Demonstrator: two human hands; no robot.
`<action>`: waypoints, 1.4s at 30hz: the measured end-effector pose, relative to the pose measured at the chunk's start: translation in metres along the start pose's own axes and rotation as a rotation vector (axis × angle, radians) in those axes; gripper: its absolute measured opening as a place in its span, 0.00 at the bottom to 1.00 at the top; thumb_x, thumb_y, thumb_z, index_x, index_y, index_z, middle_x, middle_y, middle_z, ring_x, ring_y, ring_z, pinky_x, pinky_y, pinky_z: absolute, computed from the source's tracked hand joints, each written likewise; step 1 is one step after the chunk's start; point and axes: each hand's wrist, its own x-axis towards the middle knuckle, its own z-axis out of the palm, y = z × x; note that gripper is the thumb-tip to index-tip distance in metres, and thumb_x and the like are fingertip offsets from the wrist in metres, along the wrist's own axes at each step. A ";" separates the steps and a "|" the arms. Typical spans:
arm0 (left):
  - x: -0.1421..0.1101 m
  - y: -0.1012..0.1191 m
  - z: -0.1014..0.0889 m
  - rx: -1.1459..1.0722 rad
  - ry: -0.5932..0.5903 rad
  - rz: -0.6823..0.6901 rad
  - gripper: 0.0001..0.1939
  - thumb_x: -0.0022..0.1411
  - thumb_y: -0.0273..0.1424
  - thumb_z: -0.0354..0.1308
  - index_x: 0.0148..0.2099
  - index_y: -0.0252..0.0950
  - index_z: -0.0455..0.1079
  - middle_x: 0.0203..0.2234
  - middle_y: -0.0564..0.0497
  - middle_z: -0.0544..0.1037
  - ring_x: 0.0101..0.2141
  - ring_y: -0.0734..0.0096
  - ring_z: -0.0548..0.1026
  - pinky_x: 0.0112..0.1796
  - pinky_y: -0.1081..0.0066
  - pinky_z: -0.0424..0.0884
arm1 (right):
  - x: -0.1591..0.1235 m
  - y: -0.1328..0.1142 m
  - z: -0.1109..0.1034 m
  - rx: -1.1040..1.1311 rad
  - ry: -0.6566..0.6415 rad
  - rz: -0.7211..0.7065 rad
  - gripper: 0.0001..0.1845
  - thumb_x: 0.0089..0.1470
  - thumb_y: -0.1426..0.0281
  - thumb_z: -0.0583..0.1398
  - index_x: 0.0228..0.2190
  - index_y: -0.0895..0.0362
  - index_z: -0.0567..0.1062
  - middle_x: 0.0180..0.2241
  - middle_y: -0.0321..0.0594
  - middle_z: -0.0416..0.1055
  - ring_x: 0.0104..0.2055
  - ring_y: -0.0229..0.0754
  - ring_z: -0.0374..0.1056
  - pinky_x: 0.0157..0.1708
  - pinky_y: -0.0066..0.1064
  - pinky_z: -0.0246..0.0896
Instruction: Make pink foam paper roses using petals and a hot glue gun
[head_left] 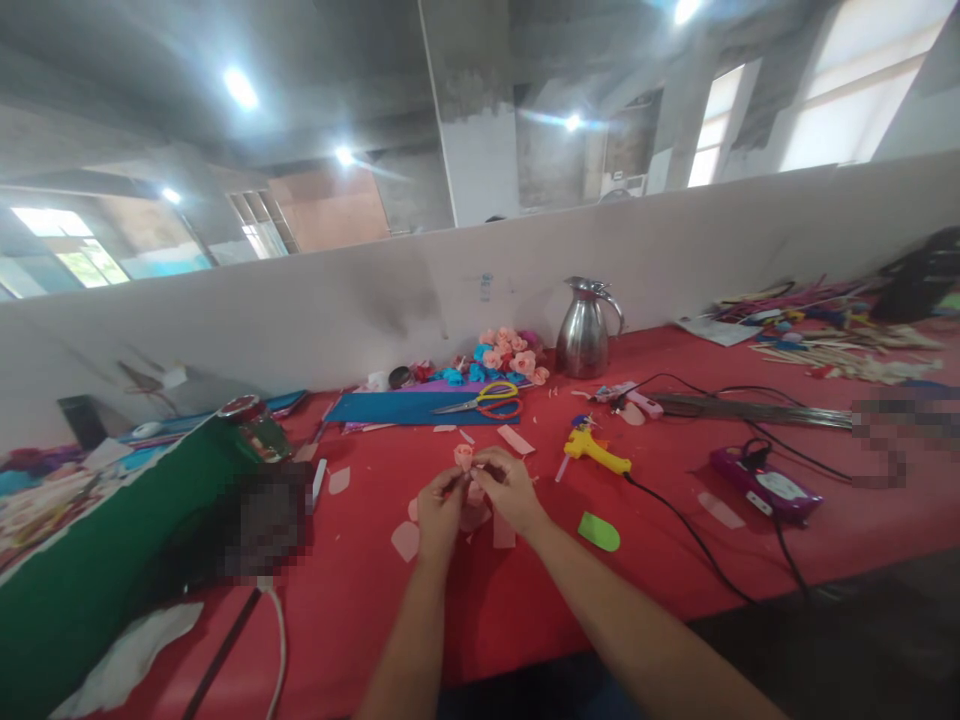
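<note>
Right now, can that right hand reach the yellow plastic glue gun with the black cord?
Probably yes: the yellow glue gun lies just right of the right hand, and nothing tall seems between them, but that hand is holding the small pink flower.

2 bare forearms (615, 605) tapering to slim, bare wrists (534, 528).

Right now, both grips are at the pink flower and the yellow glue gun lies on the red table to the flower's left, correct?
Not quite: in the head view, the yellow glue gun lies to the right of the pink flower. Left grip and right grip are both at the flower, as said.
</note>
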 end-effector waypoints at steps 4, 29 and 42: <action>-0.002 0.005 0.002 -0.007 0.022 -0.012 0.10 0.46 0.34 0.62 0.32 0.35 0.77 0.29 0.49 0.80 0.32 0.67 0.74 0.36 0.70 0.68 | 0.000 -0.001 0.001 0.049 0.004 0.010 0.07 0.45 0.74 0.57 0.27 0.55 0.75 0.30 0.38 0.71 0.33 0.40 0.68 0.34 0.31 0.64; -0.005 0.020 0.004 -0.089 -0.032 -0.079 0.13 0.46 0.36 0.62 0.34 0.34 0.77 0.31 0.47 0.80 0.34 0.64 0.75 0.39 0.68 0.69 | 0.000 0.004 0.003 0.020 0.081 0.051 0.05 0.45 0.68 0.60 0.27 0.56 0.75 0.29 0.39 0.72 0.31 0.40 0.68 0.32 0.31 0.64; -0.002 0.007 0.001 -0.075 0.075 -0.091 0.13 0.44 0.36 0.64 0.32 0.34 0.77 0.28 0.47 0.80 0.32 0.66 0.75 0.38 0.69 0.69 | 0.000 -0.002 0.001 0.021 0.092 0.126 0.08 0.46 0.66 0.58 0.29 0.56 0.73 0.25 0.35 0.70 0.23 0.36 0.62 0.24 0.27 0.59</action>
